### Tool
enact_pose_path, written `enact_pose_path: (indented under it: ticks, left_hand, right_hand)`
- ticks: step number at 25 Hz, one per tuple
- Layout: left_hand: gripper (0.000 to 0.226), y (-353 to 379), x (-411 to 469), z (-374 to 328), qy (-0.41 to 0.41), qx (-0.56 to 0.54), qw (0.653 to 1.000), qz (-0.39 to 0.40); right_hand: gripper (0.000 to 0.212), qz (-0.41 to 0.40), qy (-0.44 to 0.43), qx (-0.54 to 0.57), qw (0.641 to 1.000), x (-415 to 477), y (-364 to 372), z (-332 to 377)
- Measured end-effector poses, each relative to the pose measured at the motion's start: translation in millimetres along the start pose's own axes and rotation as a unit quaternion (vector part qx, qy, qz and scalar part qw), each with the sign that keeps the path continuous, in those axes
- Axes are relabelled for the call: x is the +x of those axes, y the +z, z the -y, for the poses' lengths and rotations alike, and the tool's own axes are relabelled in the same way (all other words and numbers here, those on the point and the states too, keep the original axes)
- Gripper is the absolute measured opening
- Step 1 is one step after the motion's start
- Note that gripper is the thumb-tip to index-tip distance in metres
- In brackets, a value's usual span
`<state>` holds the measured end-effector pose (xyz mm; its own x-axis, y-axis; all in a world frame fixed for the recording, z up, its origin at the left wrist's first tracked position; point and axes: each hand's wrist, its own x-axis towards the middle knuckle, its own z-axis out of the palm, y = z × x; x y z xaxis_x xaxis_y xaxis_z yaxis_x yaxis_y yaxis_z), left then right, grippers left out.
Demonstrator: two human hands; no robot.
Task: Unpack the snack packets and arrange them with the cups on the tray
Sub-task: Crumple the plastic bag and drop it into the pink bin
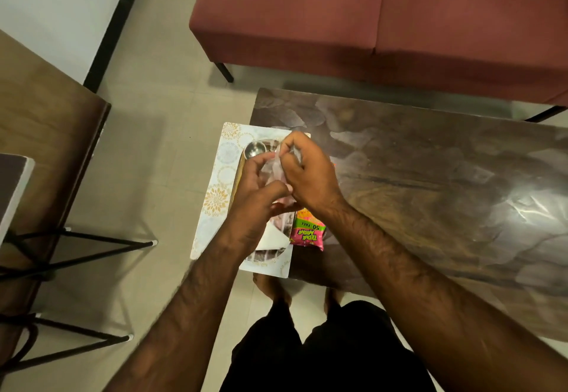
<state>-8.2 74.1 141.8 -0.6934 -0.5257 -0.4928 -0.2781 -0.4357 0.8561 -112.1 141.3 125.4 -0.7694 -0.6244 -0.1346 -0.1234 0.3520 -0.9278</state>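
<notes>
Above the tray (218, 176), over its middle, what seems to be a clear plastic wrapper (273, 170) is held between both hands; its contents are too blurred to be told. The wrapper's near side is gripped by the left hand (256, 197), whose fingers (259, 162) are curled round the film. The wrapper's far end is pinched by the right hand (312, 177), whose fingers (290, 145) are bent closed on it. At the tray's far end, just beyond the left fingers, a steel cup (255, 149) is seen upright. At the tray's right edge, under the right wrist, a pink and green snack packet (308, 233) lies flat. On the tray's near end a white paper (273, 239) is partly hidden by the left hand. The tray is carried by the dark counter (430, 182), with its left part overhanging the floor.
</notes>
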Motion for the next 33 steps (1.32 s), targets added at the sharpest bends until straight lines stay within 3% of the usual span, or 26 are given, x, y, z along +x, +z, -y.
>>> enact_pose_path:
  ticks: [9, 17, 23, 29, 33]
  left_hand:
    - [0.03, 64.9, -22.1, -27.3, 0.128, 0.057, 0.987, -0.076]
    - [0.04, 79.6, -45.2, -52.6, 0.203, 0.06, 0.97, -0.118]
    - [0.025, 71.9, -74.3, -51.8, 0.203, 0.075, 0.975, -0.048]
    - [0.016, 90.2, -111.9, -29.3, 0.128, 0.059, 0.986, 0.089]
    - [0.049, 120.1, -129.4, -22.9, 0.101, 0.082, 0.966, 0.222]
  right_hand:
    - [0.02, 0.03, -0.072, -0.001, 0.997, -19.9, -84.7, 41.0]
    - [0.074, 0.117, -0.156, -0.067, 0.978, -57.4, -125.9, 72.9]
    - [0.056, 0.048, -0.16, -0.172, 0.971, -96.8, -120.0, 83.9]
    - [0.033, -0.01, -0.099, -0.139, 0.985, -151.3, -134.7, 67.5]
    - [0.017, -0.074, -0.075, -0.088, 0.991, -170.7, -166.0, 50.9]
